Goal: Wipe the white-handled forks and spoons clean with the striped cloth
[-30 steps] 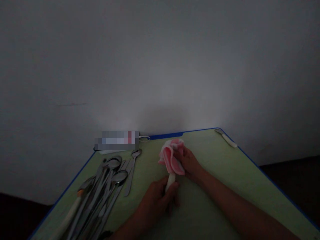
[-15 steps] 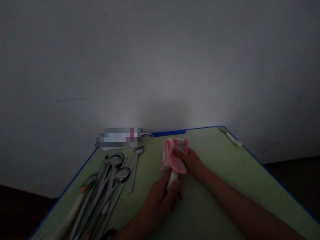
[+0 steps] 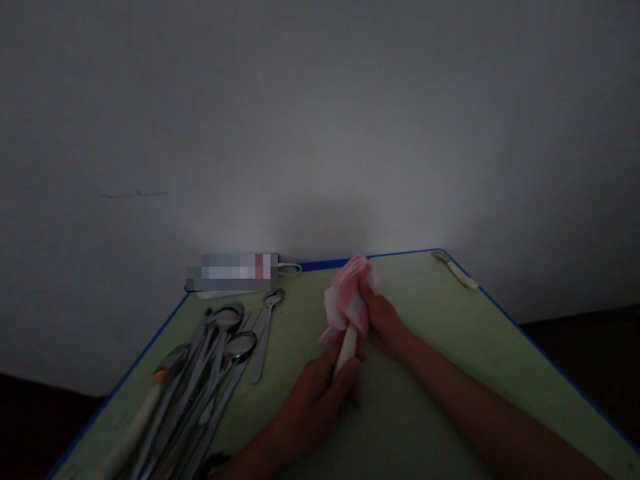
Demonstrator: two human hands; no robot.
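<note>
My left hand (image 3: 320, 397) is closed around the white handle (image 3: 347, 350) of a utensil, held over the table and pointing away from me. A pink and white cloth (image 3: 350, 293) covers the utensil's far end, so its kind is hidden. My right hand (image 3: 385, 320) pinches that cloth around the covered end, thumb on top. Left of my hands lies a pile of metal cutlery (image 3: 200, 393), with several spoons among it. One small spoon (image 3: 265, 333) rests at the pile's right side.
A utensil with a white handle (image 3: 460, 272) lies at the table's far right corner. At the far left stands a blurred-out box-like object (image 3: 233, 272) with a white cable (image 3: 290, 269). The green table (image 3: 425, 413) has a blue edge and meets a grey wall (image 3: 320, 133).
My right hand has shifted the cloth slightly up and away, and its folds have bunched into a taller shape around the utensil. My left hand keeps its grip on the handle.
</note>
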